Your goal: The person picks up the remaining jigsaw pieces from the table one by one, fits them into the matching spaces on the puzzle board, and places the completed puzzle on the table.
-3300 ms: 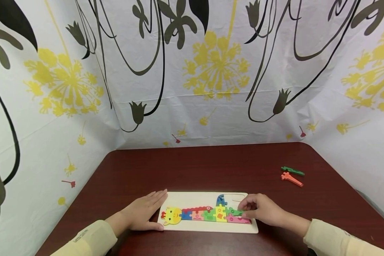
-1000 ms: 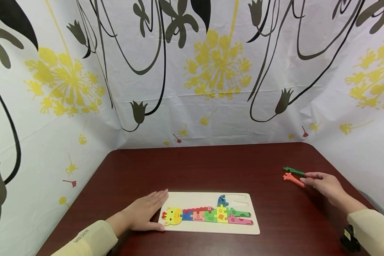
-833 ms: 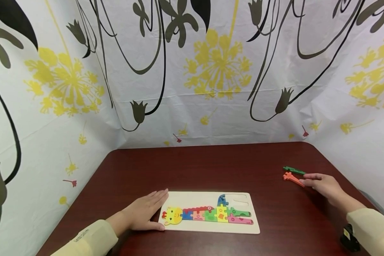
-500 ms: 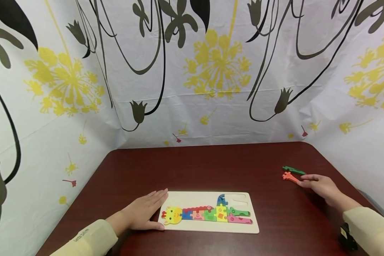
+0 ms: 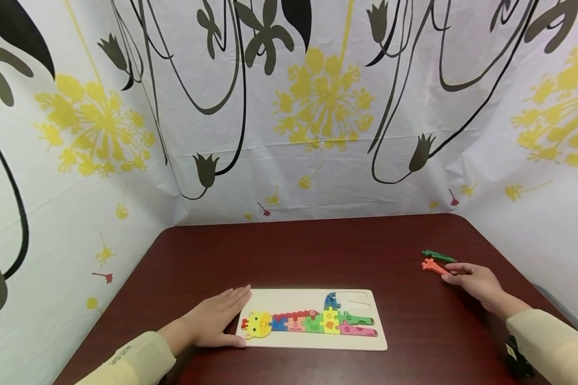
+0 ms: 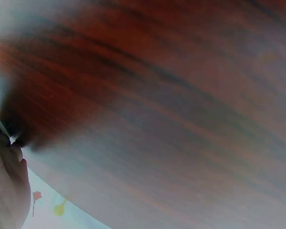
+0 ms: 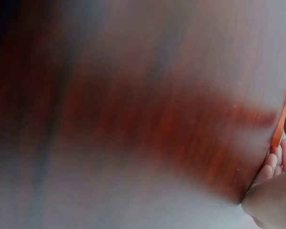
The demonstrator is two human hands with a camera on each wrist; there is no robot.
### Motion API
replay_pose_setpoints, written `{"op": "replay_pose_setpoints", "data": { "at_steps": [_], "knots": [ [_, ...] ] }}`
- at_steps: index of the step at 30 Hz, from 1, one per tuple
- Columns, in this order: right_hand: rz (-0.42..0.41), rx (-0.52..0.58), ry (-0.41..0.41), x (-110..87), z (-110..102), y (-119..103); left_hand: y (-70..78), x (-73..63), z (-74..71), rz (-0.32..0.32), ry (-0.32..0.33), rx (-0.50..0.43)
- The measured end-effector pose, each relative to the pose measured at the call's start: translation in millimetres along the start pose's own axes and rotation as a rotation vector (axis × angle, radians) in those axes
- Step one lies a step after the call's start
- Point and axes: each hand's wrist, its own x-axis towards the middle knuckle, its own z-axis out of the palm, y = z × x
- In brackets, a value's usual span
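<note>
At the front of the table lies a giraffe puzzle board, pale wood with coloured pieces set in it. Two outlined leg slots at its upper right hold no piece. My left hand rests flat with straight fingers on the board's left edge. To the right, my right hand pinches the end of an orange puzzle piece between thumb and fingers. In the right wrist view the orange piece shows beside the thumb. Just behind it lies a green puzzle piece, close to the fingertips.
The dark red-brown table has rounded far corners. A white cloth printed with flowers hangs around its back and sides. A black device sits at the right wrist.
My right hand has gone from the board to the loose pieces and now pinches the orange one, shifted slightly left. The green leg on the board is uncovered. My left hand stays put.
</note>
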Motion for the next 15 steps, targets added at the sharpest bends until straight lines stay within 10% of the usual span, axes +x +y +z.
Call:
{"op": "replay_pose_setpoints", "data": {
  "at_steps": [15],
  "knots": [
    [-0.003,-0.031,0.054,-5.1,5.4,-6.0,0.1,0.5,0.5,-0.001,-0.004,-0.015]
  ]
}}
